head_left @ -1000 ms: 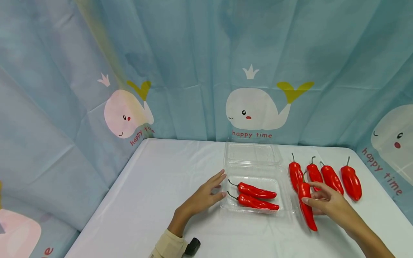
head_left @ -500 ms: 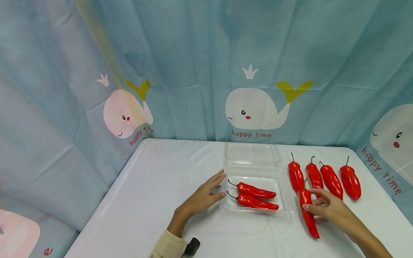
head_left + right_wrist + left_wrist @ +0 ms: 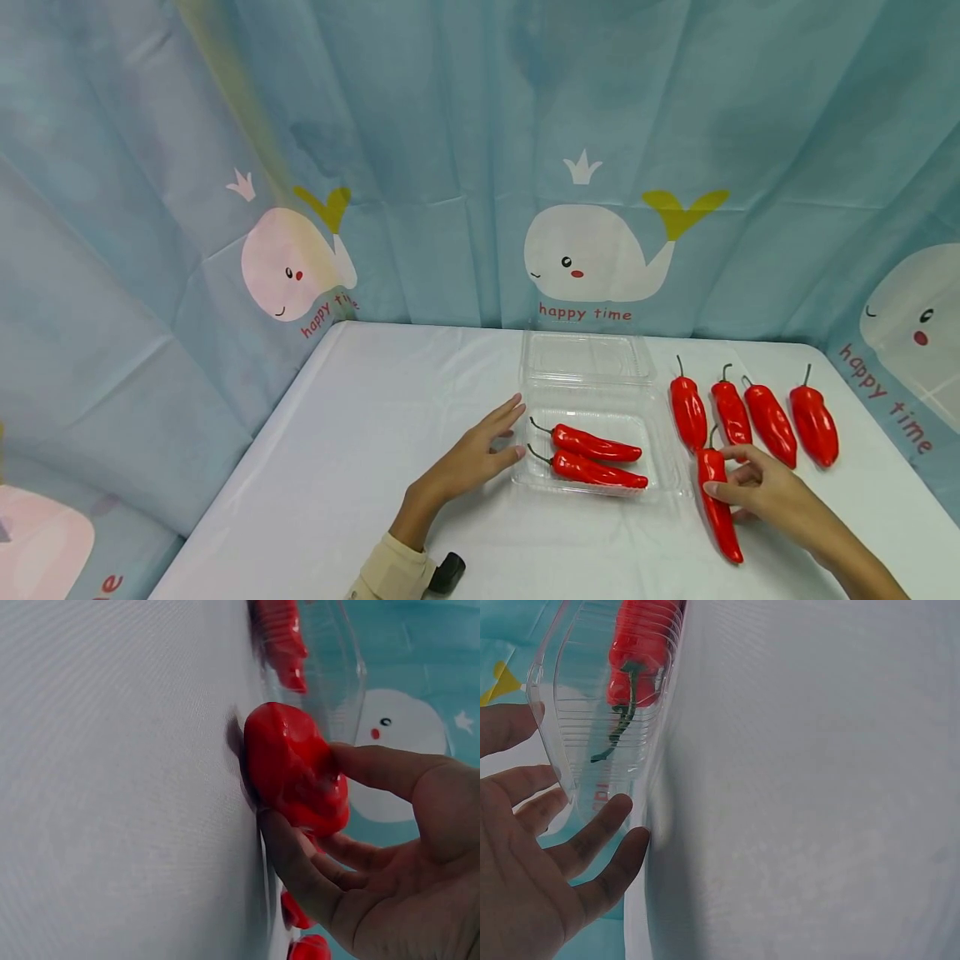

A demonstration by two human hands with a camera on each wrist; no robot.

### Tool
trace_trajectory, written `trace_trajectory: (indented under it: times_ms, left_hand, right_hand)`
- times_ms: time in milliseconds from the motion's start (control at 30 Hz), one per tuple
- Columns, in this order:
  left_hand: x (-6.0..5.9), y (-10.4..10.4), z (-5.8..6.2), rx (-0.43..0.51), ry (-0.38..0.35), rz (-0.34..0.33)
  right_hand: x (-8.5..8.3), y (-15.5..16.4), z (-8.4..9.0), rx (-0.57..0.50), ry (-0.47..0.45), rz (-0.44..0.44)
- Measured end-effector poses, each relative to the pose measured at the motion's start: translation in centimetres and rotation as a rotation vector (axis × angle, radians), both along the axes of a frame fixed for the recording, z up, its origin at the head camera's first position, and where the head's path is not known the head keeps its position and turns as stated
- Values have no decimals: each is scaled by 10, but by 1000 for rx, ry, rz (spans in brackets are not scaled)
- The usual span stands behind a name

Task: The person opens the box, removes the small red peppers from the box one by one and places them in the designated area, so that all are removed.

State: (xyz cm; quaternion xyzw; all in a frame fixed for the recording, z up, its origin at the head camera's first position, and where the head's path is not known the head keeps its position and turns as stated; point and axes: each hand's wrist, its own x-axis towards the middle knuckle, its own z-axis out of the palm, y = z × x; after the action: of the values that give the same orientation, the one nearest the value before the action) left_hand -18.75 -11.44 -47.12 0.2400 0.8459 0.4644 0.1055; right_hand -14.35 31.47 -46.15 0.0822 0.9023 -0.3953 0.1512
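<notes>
My right hand (image 3: 772,493) pinches a long red chili pepper (image 3: 718,512) between thumb and fingers, right of a clear plastic box (image 3: 585,402). In the right wrist view that pepper (image 3: 292,769) is at or very near the white tabletop, its tip toward the camera. Two more red peppers, a back one (image 3: 596,444) and a front one (image 3: 600,471), lie side by side in the box, stems leftward. With fingers spread, my left hand (image 3: 467,458) is at the box's left side; in the left wrist view its fingertips (image 3: 619,804) are at the clear wall (image 3: 562,742).
Several red peppers stand in a row at the right, from the leftmost pepper (image 3: 687,412) to the rightmost pepper (image 3: 815,427). The box's hinged lid (image 3: 588,357) lies folded back behind it. A blue whale-print curtain (image 3: 442,167) hangs behind the white table (image 3: 360,433).
My right hand has moved down a little toward the table's front with its pepper, away from the row. My left hand and the box have stayed in place.
</notes>
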Motion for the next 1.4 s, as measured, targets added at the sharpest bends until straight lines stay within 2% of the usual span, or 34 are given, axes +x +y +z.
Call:
trace_trajectory:
  times_ms: [267, 900, 1400]
  left_hand:
    - [0, -1, 0, 22, -16, -13]
    - [-1, -1, -1, 22, -15, -12]
    - [-1, -1, -1, 14, -10, -13]
  right_hand:
    - [-1, -2, -2, 40, -43, 13]
    - [1, -8, 1, 87, 2, 37]
    - [-1, 0, 13, 121, 119, 22]
